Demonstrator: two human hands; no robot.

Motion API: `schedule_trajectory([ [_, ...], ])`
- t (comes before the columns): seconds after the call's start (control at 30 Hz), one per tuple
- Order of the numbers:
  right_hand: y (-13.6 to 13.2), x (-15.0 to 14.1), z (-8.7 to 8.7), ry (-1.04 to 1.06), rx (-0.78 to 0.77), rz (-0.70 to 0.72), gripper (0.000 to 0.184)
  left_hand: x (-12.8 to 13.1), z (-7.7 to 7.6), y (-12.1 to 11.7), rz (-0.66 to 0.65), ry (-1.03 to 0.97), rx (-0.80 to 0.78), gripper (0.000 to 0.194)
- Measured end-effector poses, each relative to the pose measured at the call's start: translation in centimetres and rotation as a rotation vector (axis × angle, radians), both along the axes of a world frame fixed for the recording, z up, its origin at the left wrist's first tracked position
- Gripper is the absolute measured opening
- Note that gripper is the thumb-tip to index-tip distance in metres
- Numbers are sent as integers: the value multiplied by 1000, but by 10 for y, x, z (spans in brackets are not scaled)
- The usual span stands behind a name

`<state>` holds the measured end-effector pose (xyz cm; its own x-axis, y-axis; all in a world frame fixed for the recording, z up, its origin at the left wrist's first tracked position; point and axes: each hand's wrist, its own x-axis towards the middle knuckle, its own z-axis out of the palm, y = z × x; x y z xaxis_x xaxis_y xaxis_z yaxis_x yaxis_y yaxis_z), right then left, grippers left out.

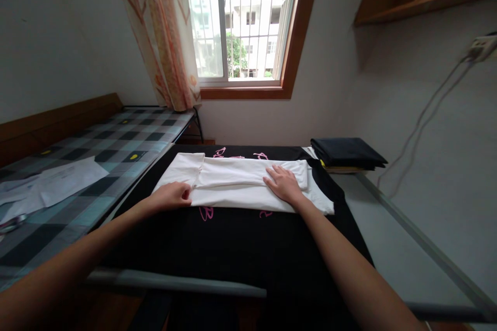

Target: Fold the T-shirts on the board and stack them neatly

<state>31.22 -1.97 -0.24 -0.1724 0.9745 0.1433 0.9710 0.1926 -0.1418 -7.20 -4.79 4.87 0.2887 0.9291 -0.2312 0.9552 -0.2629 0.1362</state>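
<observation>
A white shirt (pixel 236 194), partly folded into a long strip, lies across a black garment (pixel 240 248) with pink lettering. My left hand (pixel 174 195) is closed at the shirt's near edge on the left, fingers curled in a pinch on the cloth beside a seam. Flat on the right part of the folded strip rests my right hand (pixel 284 184), its fingers spread and holding nothing. Below my right hand, a corner of the white cloth sticks out toward the black garment's neckline.
Folded dark clothes (pixel 347 153) are stacked at the table's back right corner. A bed (pixel 128 137) with a checked cover stands on the left, papers (pixel 73 178) on it. Behind are a barred window (pixel 252 26) and curtain (pixel 165 36); a cable (pixel 423 114) hangs along the right wall.
</observation>
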Motion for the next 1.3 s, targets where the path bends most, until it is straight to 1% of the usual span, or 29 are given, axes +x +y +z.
schedule_trajectory([
  [0.07, -1, -1, 1, -2, 7, 1, 56, -4, 4, -1, -16, -38, -25, 17],
  [0.2, -1, -1, 1, -7, 10, -3, 56, -9, 13, -1, -60, -164, -177, 18],
  [0.27, 0, 0, 0, -6, 10, -1, 56, -10, 14, 0, -70, -206, -235, 19],
  [0.37, 1, 1, -1, -2, 11, 4, 56, -9, 11, 4, -73, -230, -247, 24],
  [0.43, 2, 1, -2, 1, 10, 3, 56, -5, 10, 10, -78, -261, -179, 28],
  [0.5, 2, 1, -3, 1, 9, 0, 56, 1, 8, 19, -53, -278, -40, 30],
  [0.63, 1, 1, -2, -4, 11, 3, 56, 15, 1, 44, 80, -180, 266, 32],
  [0.7, 0, 0, -1, -4, 10, 2, 56, 21, -7, 56, 131, -142, 342, 35],
  [0.8, 0, 0, 0, -3, -3, 1, 56, 26, -18, 66, 169, -135, 328, 34],
  [0.9, 0, 0, 1, -5, -11, 5, 57, 27, -22, 68, 199, -132, 335, 27],
  [1.0, 0, 0, 1, -3, -3, 6, 56, 25, -21, 67, 224, -102, 367, 26],
  [1.17, 0, 0, 0, 6, 5, 8, 55, 23, -17, 69, 191, -73, 283, 35],
  [1.2, 0, 0, 0, 7, 3, 9, 55, 24, -16, 69, 188, -52, 277, 34],
  [1.3, 0, 0, 1, 8, -4, 8, 54, 31, -12, 67, 175, 25, 304, 20],
])
